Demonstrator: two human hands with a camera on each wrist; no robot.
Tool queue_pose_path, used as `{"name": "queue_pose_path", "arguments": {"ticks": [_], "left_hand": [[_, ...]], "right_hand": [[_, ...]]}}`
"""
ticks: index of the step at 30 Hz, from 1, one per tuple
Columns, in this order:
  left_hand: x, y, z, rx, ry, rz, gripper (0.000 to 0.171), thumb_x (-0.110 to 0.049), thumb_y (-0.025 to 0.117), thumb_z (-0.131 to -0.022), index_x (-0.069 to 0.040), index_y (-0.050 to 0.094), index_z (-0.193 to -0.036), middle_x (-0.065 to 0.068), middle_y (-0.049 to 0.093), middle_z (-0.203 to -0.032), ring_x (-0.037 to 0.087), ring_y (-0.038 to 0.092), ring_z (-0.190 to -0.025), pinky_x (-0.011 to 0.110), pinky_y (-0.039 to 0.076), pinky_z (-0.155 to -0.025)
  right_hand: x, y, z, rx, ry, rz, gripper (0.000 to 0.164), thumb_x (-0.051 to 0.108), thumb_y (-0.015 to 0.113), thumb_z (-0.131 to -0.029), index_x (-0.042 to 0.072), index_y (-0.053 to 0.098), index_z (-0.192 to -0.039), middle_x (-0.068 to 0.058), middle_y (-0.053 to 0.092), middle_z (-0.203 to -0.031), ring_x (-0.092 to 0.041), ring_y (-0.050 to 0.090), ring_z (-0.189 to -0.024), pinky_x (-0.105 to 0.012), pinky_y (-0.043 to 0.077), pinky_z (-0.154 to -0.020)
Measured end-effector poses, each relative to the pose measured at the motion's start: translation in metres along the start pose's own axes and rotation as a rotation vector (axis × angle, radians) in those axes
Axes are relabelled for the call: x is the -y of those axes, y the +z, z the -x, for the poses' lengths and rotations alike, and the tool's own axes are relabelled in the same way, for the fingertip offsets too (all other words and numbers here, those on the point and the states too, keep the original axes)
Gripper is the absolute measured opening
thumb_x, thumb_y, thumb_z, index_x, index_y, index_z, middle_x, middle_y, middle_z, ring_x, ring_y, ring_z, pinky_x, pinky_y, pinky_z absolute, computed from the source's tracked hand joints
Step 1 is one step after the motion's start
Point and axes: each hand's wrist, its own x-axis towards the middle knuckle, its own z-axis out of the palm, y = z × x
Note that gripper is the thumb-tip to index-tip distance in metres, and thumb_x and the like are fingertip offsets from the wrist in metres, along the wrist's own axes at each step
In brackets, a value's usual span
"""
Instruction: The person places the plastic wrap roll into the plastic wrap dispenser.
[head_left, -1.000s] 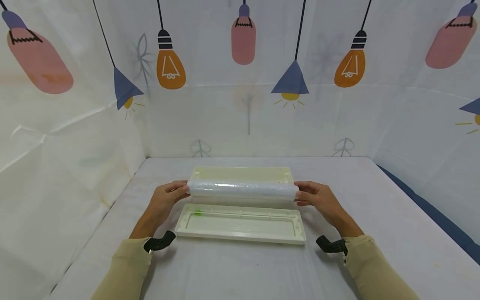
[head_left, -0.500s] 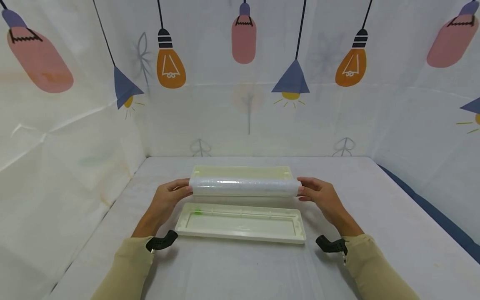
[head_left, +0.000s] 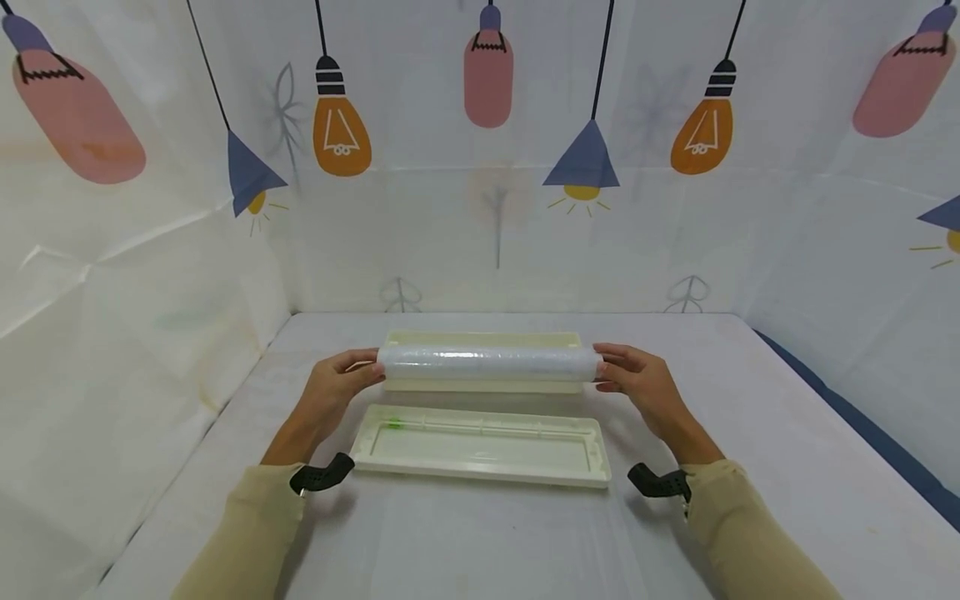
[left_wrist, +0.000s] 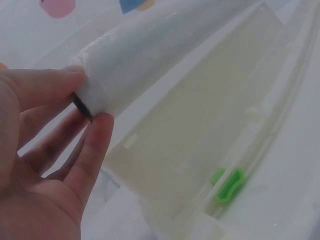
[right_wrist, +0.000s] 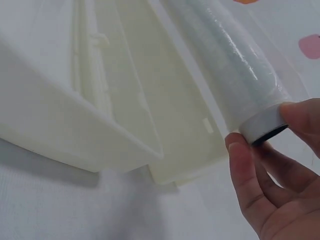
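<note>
A roll of cling film (head_left: 491,364) is held level between both hands, above a cream plastic tray-like box (head_left: 480,387) at the middle of the table. My left hand (head_left: 330,398) pinches the roll's left end between thumb and fingers. At the right end, my right hand (head_left: 643,392) does the same; the right wrist view shows the thumb and fingers on the rim of the hollow core (right_wrist: 264,125). Nearer to me lies the cream lid (head_left: 480,450), inner side up. A green slider (left_wrist: 229,186) sits on the rail along its far edge.
The table (head_left: 480,533) wears a white cover. White sheeting (head_left: 480,225) printed with lamps and bulbs stands behind it and along both sides. A black wrist strap (head_left: 322,475) is on the left wrist and another strap (head_left: 658,482) on the right.
Both hands have raised the roll slightly and moved it away from me and a little to the right. More of the box's near edge shows below it. The lid stays put.
</note>
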Motion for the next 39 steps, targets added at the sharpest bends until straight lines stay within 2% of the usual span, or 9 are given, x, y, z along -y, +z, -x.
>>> {"name": "queue_pose_path", "arguments": {"ticks": [3, 6, 12, 19, 23, 27, 33, 39], "left_hand": [[-0.001, -0.001, -0.003, 0.006, -0.009, -0.013, 0.043, -0.012, 0.07, -0.096, 0.013, 0.057, -0.128, 0.007, 0.065, -0.118, 0.015, 0.068, -0.103, 0.028, 0.053, -0.095], [-0.004, -0.001, -0.007, 0.009, -0.026, -0.026, 0.045, -0.014, 0.07, -0.097, 0.012, 0.053, -0.13, 0.01, 0.061, -0.122, 0.015, 0.068, -0.103, 0.028, 0.053, -0.095], [-0.011, 0.0, -0.015, 0.015, -0.056, -0.058, 0.057, -0.016, 0.069, -0.097, 0.004, 0.043, -0.144, 0.02, 0.048, -0.139, 0.015, 0.065, -0.106, 0.027, 0.052, -0.096], [-0.014, 0.0, -0.021, 0.025, -0.078, -0.054, 0.056, -0.014, 0.068, -0.098, 0.002, 0.045, -0.147, 0.02, 0.047, -0.144, 0.014, 0.065, -0.108, 0.026, 0.051, -0.097], [-0.015, -0.001, -0.025, 0.024, -0.09, -0.082, 0.058, -0.015, 0.069, -0.097, 0.001, 0.046, -0.147, 0.02, 0.048, -0.145, 0.013, 0.066, -0.106, 0.024, 0.052, -0.095], [-0.018, -0.001, -0.029, 0.035, -0.083, -0.14, 0.06, -0.016, 0.071, -0.096, -0.001, 0.046, -0.148, 0.021, 0.048, -0.145, 0.022, 0.062, -0.115, 0.032, 0.049, -0.102], [-0.02, -0.005, -0.035, 0.062, -0.096, -0.248, 0.061, -0.017, 0.072, -0.095, -0.006, 0.048, -0.149, 0.02, 0.044, -0.149, 0.034, 0.044, -0.135, 0.051, 0.033, -0.114], [-0.021, -0.006, -0.039, 0.053, -0.083, -0.351, 0.059, -0.021, 0.073, -0.093, -0.008, 0.052, -0.147, 0.019, 0.049, -0.145, 0.034, 0.048, -0.133, 0.054, 0.034, -0.113]], "right_hand": [[0.002, -0.001, -0.003, -0.002, -0.017, -0.016, 0.047, 0.019, 0.067, -0.099, -0.008, 0.056, -0.136, -0.02, 0.065, -0.125, -0.016, 0.071, -0.094, -0.03, 0.059, -0.081], [0.006, -0.001, -0.007, -0.007, -0.023, -0.032, 0.046, 0.016, 0.067, -0.099, -0.009, 0.056, -0.136, -0.018, 0.066, -0.124, -0.015, 0.071, -0.093, -0.03, 0.059, -0.081], [0.012, -0.002, -0.014, -0.015, 0.001, -0.032, 0.047, 0.015, 0.066, -0.099, -0.007, 0.054, -0.139, -0.025, 0.061, -0.13, -0.013, 0.07, -0.093, -0.029, 0.059, -0.082], [0.012, -0.002, -0.021, -0.018, 0.023, -0.037, 0.047, 0.017, 0.064, -0.101, -0.005, 0.053, -0.141, -0.016, 0.066, -0.123, -0.013, 0.07, -0.091, -0.029, 0.059, -0.082], [0.012, -0.001, -0.024, -0.009, 0.041, -0.026, 0.05, 0.019, 0.064, -0.101, -0.006, 0.051, -0.143, -0.022, 0.062, -0.128, -0.012, 0.07, -0.091, -0.028, 0.058, -0.083], [0.013, -0.001, -0.028, 0.001, 0.056, 0.0, 0.054, 0.02, 0.067, -0.099, -0.004, 0.05, -0.144, -0.027, 0.056, -0.135, -0.013, 0.069, -0.093, -0.028, 0.058, -0.083], [0.014, 0.001, -0.035, 0.017, 0.055, 0.051, 0.057, 0.024, 0.07, -0.097, -0.001, 0.051, -0.145, -0.025, 0.056, -0.137, -0.021, 0.068, -0.099, -0.028, 0.058, -0.084], [0.013, 0.003, -0.04, 0.01, 0.072, 0.075, 0.057, 0.025, 0.07, -0.097, 0.0, 0.051, -0.145, -0.025, 0.056, -0.137, -0.031, 0.064, -0.108, -0.029, 0.058, -0.085]]}}
